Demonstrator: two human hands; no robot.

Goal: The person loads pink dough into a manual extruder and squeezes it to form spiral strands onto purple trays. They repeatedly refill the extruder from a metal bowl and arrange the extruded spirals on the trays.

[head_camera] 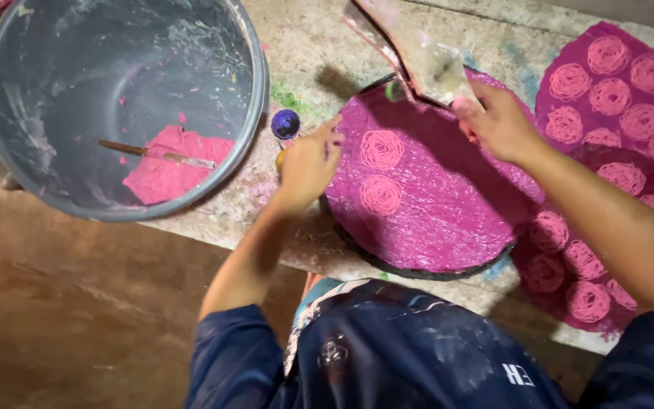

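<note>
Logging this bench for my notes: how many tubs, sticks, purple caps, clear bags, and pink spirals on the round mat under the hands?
Grey tub: 1
Stick lying in it: 1
Purple cap: 1
Clear bag in the right hand: 1
Pink spirals on the round mat: 2
Total: 6

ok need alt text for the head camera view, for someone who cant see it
Seen from above, a person's left hand rests at the edge of a round purple mat bearing two pink spirals, while the right hand grips a plastic piping bag over it. A grey bucket holds pink paste.
</note>
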